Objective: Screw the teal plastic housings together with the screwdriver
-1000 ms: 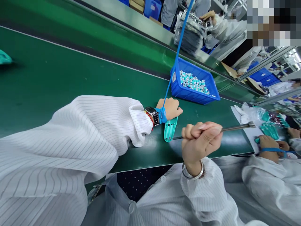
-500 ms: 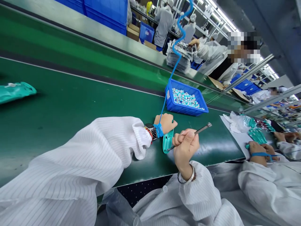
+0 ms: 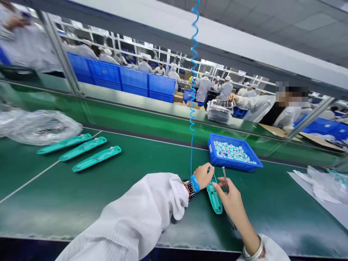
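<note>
A long teal plastic casing [image 3: 214, 198] lies on the green work surface, its open inner side facing up. My left hand [image 3: 204, 175] is closed at its far end, fingers curled and partly hiding that end. On the wrist are a dark watch and a blue strap with a coiled cord. My right hand [image 3: 230, 195] is closed on a slim metal tool [image 3: 224, 177], which points upward out of the fingers. Its thumb reaches to the casing's edge. The tool's lower end is hidden by the hand.
Just beyond my hands stands a blue bin [image 3: 233, 165] of small white and teal parts. To the left lie three teal casings [image 3: 96, 159] and a clear plastic bag [image 3: 40, 127]. The blue coiled cord [image 3: 193, 90] hangs down to my left wrist. Across the line a person handles stacked trays.
The view has swung left and up, bringing in the three casings. My right hand has moved from the casing's near end toward its far end, and the tool has turned more upright.
</note>
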Action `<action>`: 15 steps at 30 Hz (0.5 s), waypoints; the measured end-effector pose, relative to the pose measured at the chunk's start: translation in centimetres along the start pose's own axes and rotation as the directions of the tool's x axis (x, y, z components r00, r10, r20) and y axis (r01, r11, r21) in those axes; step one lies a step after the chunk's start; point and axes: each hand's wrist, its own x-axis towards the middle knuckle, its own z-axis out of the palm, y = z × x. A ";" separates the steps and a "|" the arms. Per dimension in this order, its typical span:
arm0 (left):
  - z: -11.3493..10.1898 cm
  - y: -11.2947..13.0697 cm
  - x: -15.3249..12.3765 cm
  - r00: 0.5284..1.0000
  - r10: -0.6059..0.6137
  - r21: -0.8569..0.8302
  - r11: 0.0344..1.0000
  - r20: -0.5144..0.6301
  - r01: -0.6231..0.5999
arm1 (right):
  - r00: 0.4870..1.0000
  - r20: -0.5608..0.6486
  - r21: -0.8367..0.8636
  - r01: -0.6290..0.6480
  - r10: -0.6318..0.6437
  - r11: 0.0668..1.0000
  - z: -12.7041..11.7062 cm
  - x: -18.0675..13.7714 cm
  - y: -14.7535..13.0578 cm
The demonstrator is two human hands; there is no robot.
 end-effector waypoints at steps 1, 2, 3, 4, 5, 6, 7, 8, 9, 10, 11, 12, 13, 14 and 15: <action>-0.1 -0.2 0.0 1.000 0.010 -0.027 1.000 0.017 -0.010 | 0.999 0.048 -0.040 -0.008 0.010 0.999 0.2 0.1 0.5; -0.1 -0.3 0.0 0.999 0.021 -0.048 0.999 0.041 -0.019 | 0.996 0.091 -0.072 -0.013 0.020 0.997 0.4 0.2 1.0; -0.3 -0.4 -0.1 0.997 0.029 -0.062 0.998 0.072 -0.025 | 0.992 0.125 -0.096 -0.019 0.031 0.995 0.5 0.3 1.5; -0.6 -0.6 -0.3 0.994 0.034 -0.066 0.997 0.105 -0.027 | 0.988 0.147 -0.112 -0.029 0.045 0.993 0.6 0.4 2.0; -1.1 -0.8 -0.5 0.991 0.034 -0.061 0.998 0.132 -0.026 | 0.986 0.156 -0.120 -0.043 0.062 0.992 0.4 0.4 2.5; -1.9 -1.2 -0.8 0.989 0.028 -0.042 0.999 0.147 -0.022 | 0.985 0.156 -0.125 -0.060 0.079 0.990 0.0 0.5 3.0; -3.0 -1.7 -1.0 0.990 0.018 -0.008 1.000 0.142 -0.017 | 0.984 0.151 -0.126 -0.081 0.100 0.989 -0.7 0.7 3.6; -4.6 -2.4 -1.3 0.993 0.001 0.042 0.999 0.117 -0.005 | 0.984 0.131 -0.129 -0.105 0.122 0.986 -1.7 0.8 4.2; -6.6 -3.3 -1.6 0.997 -0.024 0.106 0.994 0.070 0.016 | 0.984 0.102 -0.136 -0.132 0.146 0.982 -3.0 1.0 5.0; -9.0 -4.3 -1.8 0.999 -0.053 0.179 0.983 0.009 0.050 | 0.982 0.065 -0.142 -0.164 0.175 0.976 -4.6 1.4 6.1; -11.7 -5.5 -2.1 0.994 -0.094 0.252 0.962 -0.064 0.107 | 0.978 -0.023 -0.185 -0.206 0.205 0.961 -6.3 1.8 7.3; -14.7 -6.7 -2.5 0.981 -0.141 0.314 0.933 -0.136 0.177 | 0.969 -0.085 -0.239 -0.247 0.234 0.939 -8.1 2.4 8.7; -17.6 -8.1 -3.0 0.961 -0.186 0.366 0.896 -0.204 0.251 | 0.963 -0.123 -0.264 -0.263 0.238 0.928 -9.9 3.2 10.3; -20.3 -9.5 -3.6 0.942 -0.225 0.405 0.859 -0.250 0.312 | 0.957 -0.145 -0.296 -0.284 0.251 0.912 -11.7 4.2 12.0; -22.8 -10.8 -4.3 0.920 -0.267 0.436 0.819 -0.287 0.373 | 0.951 -0.166 -0.311 -0.303 0.263 0.901 -13.4 5.3 13.8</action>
